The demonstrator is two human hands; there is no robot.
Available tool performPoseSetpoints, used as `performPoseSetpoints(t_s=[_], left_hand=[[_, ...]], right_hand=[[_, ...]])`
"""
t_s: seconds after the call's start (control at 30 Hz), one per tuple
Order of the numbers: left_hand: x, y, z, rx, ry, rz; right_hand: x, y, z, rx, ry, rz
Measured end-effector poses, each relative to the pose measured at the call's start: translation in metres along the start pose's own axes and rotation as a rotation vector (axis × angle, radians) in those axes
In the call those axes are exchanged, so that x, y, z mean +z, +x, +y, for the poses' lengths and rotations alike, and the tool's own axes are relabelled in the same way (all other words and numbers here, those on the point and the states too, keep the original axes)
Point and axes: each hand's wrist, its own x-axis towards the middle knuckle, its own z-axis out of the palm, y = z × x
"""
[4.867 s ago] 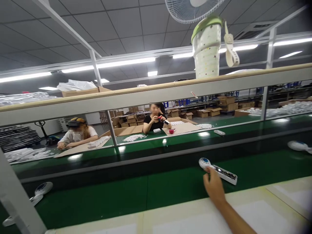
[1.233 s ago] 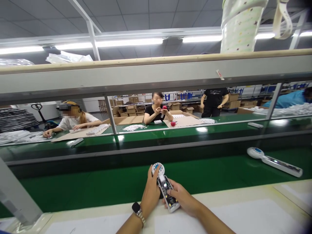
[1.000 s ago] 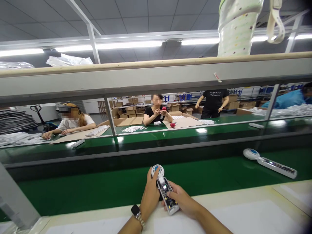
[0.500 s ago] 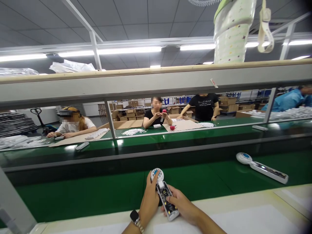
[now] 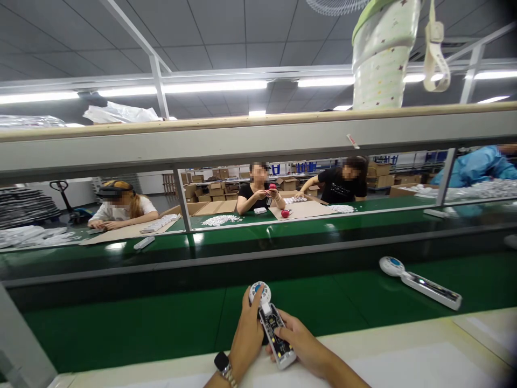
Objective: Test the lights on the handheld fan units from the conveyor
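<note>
Between both hands is a white handheld device [image 5: 276, 335] with a round head and a long handle whose open side shows a dark circuit board. My left hand [image 5: 249, 323], with a watch on its wrist, is closed around the head end, a finger lying over the round face. Lower down, my right hand [image 5: 297, 337] grips the handle from the right, thumb on the circuit board. The device is tilted, its head pointing away from me. A similar white device [image 5: 430, 290] lies on the green conveyor belt [image 5: 161, 323] to the right, apart from my hands.
A pale work ledge [image 5: 399, 350] runs along my side of the belt. Overhead crosses a shelf beam [image 5: 242, 136], with a patterned tumbler [image 5: 379, 59] on top. Several people sit or lean at the far line, among white parts [image 5: 221, 220] and cardboard boxes. A metal post [image 5: 182, 199] stands ahead.
The device lying on the belt has shifted left and slightly nearer. Both hands keep almost the same hold. Across the line, the person in black at right has leaned down.
</note>
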Motion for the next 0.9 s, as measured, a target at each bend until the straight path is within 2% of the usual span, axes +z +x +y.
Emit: performPoseSetpoints(t_s=[0.17,0.37,0.53,0.7,0.8,0.9], left_hand=[[-0.001,0.000,0.003,0.001,0.023,-0.002],[-0.001,-0.001,0.004,-0.043,0.041,-0.027],[-0.004,-0.006,0.011,0.093,-0.006,-0.020],[-0.005,-0.010,0.013,0.302,0.092,-0.192],[-0.003,-0.008,0.008,0.298,0.125,-0.183],[0.001,-0.007,0.003,0.278,0.138,-0.132]], right_hand=[[0.001,0.002,0.002,-0.013,0.015,0.025],[-0.008,0.007,0.004,-0.164,0.105,0.170],[-0.015,0.011,0.006,-0.150,0.041,0.267],[-0.018,0.015,0.010,-0.234,-0.096,0.319],[-0.018,0.016,0.010,-0.240,-0.140,0.350],[-0.018,0.017,0.011,-0.184,-0.122,0.313]])
